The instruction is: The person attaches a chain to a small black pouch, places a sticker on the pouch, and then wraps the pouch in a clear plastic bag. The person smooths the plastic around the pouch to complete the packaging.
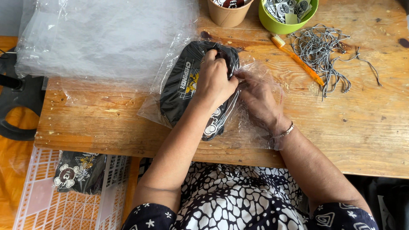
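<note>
Left hand (215,79) clamped on the top edge of a black printed pouch (187,83), steadying it on the wooden table (106,123). Right hand (260,100), just beside it, thrust inside a clear plastic bag (264,72), fingers pinched at the pouch's edge to draw the film over. Beyond the right hand: orange toothbrush (298,59), tangled cord (324,47), green bowl (281,26).

Left hand (214,79) clenched, right hand (257,99) half-curled.
</note>
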